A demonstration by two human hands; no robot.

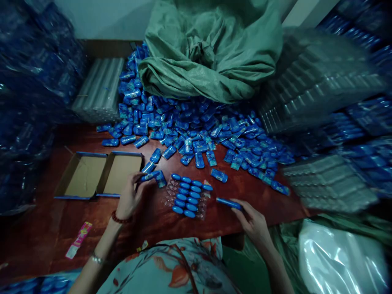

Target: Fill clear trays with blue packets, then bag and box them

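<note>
A clear plastic tray (171, 195) lies on the dark wooden table (232, 220) in front of me, with several blue capsule-shaped packs (188, 195) set in its rows. My left hand (130, 196) grips a blue pack (150, 176) just left of the tray. My right hand (252, 220) holds another blue pack (229, 203) at the tray's right side. Behind the tray spreads a large heap of loose blue packs (199, 130).
Two shallow open cardboard boxes (101, 175) sit at the left. A green sack (211, 49) slumps behind the heap. Stacks of clear trays (318, 73) stand at right, and another stack (99, 87) at back left. A pink wrapper (79, 239) lies near the front edge.
</note>
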